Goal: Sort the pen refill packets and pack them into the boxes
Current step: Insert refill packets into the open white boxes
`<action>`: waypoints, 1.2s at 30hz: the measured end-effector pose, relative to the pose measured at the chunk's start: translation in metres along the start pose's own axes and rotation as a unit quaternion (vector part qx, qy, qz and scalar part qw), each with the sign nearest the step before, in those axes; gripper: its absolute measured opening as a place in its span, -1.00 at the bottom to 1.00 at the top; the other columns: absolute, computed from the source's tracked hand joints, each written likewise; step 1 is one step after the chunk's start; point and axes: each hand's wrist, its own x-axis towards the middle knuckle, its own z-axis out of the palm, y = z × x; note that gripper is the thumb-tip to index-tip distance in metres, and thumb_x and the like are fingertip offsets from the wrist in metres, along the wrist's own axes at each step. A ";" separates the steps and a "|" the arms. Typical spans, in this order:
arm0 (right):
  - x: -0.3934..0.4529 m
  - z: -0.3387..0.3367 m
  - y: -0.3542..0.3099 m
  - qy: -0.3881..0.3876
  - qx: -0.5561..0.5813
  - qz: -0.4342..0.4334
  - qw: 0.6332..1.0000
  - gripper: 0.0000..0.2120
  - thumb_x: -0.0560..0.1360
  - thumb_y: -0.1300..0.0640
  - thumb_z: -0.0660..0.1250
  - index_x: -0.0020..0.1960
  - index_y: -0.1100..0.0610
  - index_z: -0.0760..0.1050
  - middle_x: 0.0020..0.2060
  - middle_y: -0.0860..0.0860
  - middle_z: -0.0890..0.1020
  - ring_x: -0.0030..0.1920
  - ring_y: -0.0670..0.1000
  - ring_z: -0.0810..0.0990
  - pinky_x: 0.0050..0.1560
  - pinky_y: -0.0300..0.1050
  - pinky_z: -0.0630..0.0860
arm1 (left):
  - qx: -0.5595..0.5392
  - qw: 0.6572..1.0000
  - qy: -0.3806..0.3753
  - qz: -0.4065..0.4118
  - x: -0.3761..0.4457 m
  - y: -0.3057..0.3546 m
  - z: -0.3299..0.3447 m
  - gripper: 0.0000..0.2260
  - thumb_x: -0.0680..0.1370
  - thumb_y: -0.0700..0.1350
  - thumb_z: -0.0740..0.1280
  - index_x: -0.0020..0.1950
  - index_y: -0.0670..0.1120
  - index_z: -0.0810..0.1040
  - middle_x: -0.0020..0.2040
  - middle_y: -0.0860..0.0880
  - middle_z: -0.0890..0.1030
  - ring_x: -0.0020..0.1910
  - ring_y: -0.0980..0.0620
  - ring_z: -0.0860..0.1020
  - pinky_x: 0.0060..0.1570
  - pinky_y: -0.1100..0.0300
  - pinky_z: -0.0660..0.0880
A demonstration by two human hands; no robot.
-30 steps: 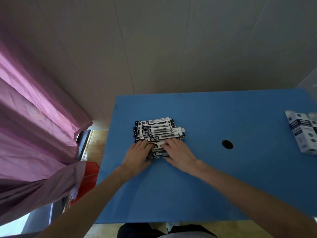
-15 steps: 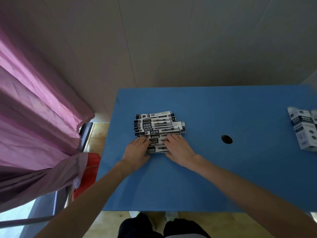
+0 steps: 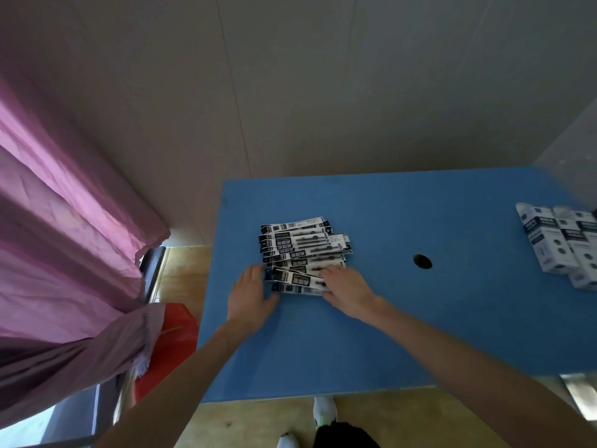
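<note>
The left hand lies flat with straight fingers against the left end of the pen refill packets; the right hand presses their near right end, seemingly flat. They lie left of the tabletop's centre, boxes at its right edge.

The table is a flat mid-blue with one dark round hole. The refill packets are white with dark navy bands and pale lettering — the boxes likewise. A pink-mauve curtain hangs at the left — something red under its hem.
</note>
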 end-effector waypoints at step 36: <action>-0.227 -0.037 0.244 0.185 0.568 0.210 0.774 -0.86 0.58 -0.10 0.40 0.06 -0.07 0.65 0.01 -0.18 0.71 0.06 -0.25 0.63 0.12 -0.32 0.49 | -0.431 0.866 -0.254 -0.015 -0.007 0.350 0.120 -0.87 0.66 -0.16 0.33 -0.01 -0.22 0.51 -0.25 -0.14 0.58 -0.34 -0.05 0.56 -0.27 0.09 0.58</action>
